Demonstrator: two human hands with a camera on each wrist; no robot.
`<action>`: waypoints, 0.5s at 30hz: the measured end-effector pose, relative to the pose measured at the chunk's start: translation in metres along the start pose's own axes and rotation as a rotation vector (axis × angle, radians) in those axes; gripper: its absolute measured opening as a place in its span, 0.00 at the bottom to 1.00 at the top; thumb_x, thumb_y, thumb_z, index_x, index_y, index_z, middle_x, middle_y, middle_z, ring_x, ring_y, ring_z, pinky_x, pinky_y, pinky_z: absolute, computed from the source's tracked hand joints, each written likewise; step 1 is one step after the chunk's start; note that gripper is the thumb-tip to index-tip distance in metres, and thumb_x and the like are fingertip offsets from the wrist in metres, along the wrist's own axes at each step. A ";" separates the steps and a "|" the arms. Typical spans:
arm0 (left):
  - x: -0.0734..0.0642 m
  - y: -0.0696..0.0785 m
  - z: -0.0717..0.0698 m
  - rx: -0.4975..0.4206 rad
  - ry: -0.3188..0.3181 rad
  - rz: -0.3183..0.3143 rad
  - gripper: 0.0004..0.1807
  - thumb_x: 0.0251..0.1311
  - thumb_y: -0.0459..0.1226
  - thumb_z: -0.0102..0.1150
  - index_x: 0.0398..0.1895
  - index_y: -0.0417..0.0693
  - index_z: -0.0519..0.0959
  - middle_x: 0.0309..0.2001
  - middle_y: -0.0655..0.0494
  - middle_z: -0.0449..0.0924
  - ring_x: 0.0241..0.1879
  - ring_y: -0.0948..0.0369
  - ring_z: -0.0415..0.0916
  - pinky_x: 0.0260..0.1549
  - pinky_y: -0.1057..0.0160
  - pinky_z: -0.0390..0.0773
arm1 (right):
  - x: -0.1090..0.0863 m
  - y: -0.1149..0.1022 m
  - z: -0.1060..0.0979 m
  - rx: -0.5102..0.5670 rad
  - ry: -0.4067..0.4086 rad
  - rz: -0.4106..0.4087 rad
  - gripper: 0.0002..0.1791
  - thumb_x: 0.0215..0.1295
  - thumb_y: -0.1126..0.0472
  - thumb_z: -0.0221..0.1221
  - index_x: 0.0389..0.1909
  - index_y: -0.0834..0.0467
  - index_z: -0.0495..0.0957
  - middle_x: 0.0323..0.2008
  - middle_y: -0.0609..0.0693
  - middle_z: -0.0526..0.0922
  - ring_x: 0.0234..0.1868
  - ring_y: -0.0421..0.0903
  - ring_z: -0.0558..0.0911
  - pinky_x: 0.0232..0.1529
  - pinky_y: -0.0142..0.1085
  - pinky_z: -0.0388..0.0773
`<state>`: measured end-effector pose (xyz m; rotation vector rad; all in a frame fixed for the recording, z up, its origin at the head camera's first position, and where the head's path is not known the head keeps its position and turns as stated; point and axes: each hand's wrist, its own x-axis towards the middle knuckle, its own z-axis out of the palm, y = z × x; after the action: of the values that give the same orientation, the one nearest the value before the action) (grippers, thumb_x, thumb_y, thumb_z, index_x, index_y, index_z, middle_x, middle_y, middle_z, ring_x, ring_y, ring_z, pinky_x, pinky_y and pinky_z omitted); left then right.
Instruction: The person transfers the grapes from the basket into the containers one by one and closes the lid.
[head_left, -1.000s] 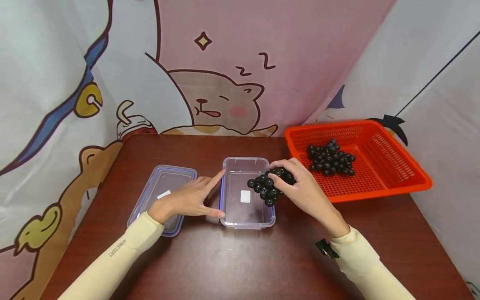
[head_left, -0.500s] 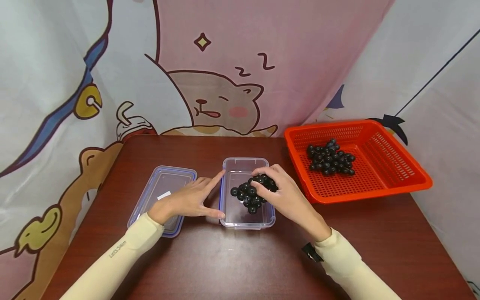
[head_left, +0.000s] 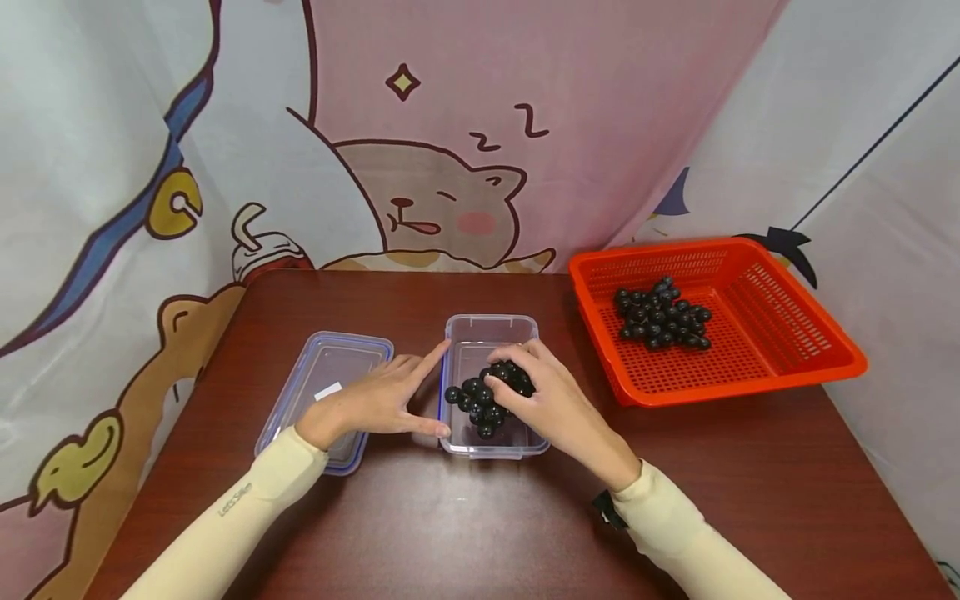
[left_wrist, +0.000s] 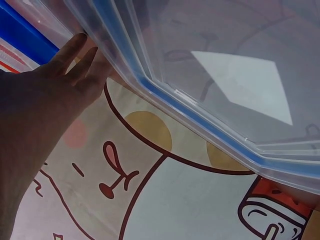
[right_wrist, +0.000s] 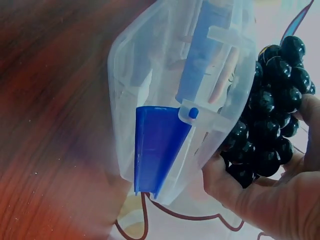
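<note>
A bunch of black grapes (head_left: 474,402) hangs in my right hand (head_left: 553,398), thumb and fingers curled round it, over the clear plastic container (head_left: 495,452). In the right wrist view the grapes (right_wrist: 265,117) are above the container's rim, beside a blue latch (right_wrist: 160,145). My left hand (head_left: 378,402) spreads its thumb and forefinger straight against the container's left side. Under that wrist lies the clear lid (head_left: 337,354) with a blue seal. The left wrist view shows the lid (left_wrist: 170,97) close up, beside the left hand (left_wrist: 55,105). My right fingers hide part of the bunch.
A red plastic basket (head_left: 750,388) stands at the back right, with another bunch of black grapes (head_left: 660,317) inside. The brown table (head_left: 465,533) ends at a patterned cloth (head_left: 450,192) behind. A white label (head_left: 327,391) shows on the lid.
My right hand has carried the grapes left and a little toward me, from the container's right edge to over its middle. The left hand has stayed where it was.
</note>
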<state>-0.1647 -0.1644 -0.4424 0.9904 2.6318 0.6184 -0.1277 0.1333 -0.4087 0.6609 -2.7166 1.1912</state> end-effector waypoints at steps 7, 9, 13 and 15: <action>0.000 0.002 0.000 0.000 -0.003 -0.002 0.71 0.61 0.70 0.72 0.92 0.53 0.37 0.78 0.34 0.66 0.76 0.38 0.65 0.71 0.28 0.62 | -0.003 -0.002 0.011 -0.173 0.010 -0.029 0.19 0.71 0.47 0.71 0.59 0.48 0.87 0.46 0.47 0.78 0.42 0.48 0.79 0.43 0.46 0.81; 0.000 0.001 0.001 -0.002 -0.003 -0.004 0.71 0.61 0.70 0.71 0.92 0.54 0.37 0.78 0.34 0.66 0.76 0.38 0.65 0.71 0.26 0.61 | -0.004 -0.002 0.014 -0.231 0.009 -0.048 0.20 0.70 0.46 0.72 0.59 0.48 0.87 0.46 0.48 0.77 0.39 0.48 0.79 0.39 0.44 0.81; 0.000 0.001 0.001 -0.003 0.000 -0.002 0.71 0.61 0.71 0.71 0.92 0.55 0.36 0.78 0.35 0.66 0.76 0.38 0.65 0.70 0.25 0.61 | -0.005 0.001 0.018 -0.337 -0.002 -0.083 0.21 0.70 0.45 0.71 0.59 0.48 0.88 0.43 0.50 0.78 0.29 0.45 0.77 0.25 0.39 0.78; 0.000 0.001 0.002 0.002 0.004 0.003 0.71 0.61 0.71 0.70 0.92 0.55 0.37 0.78 0.35 0.67 0.76 0.39 0.65 0.70 0.26 0.62 | -0.006 0.003 0.020 -0.398 -0.008 -0.106 0.20 0.72 0.44 0.70 0.59 0.48 0.89 0.42 0.50 0.79 0.24 0.45 0.76 0.20 0.38 0.76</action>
<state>-0.1633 -0.1636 -0.4436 0.9946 2.6355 0.6195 -0.1221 0.1229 -0.4262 0.7377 -2.7625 0.5969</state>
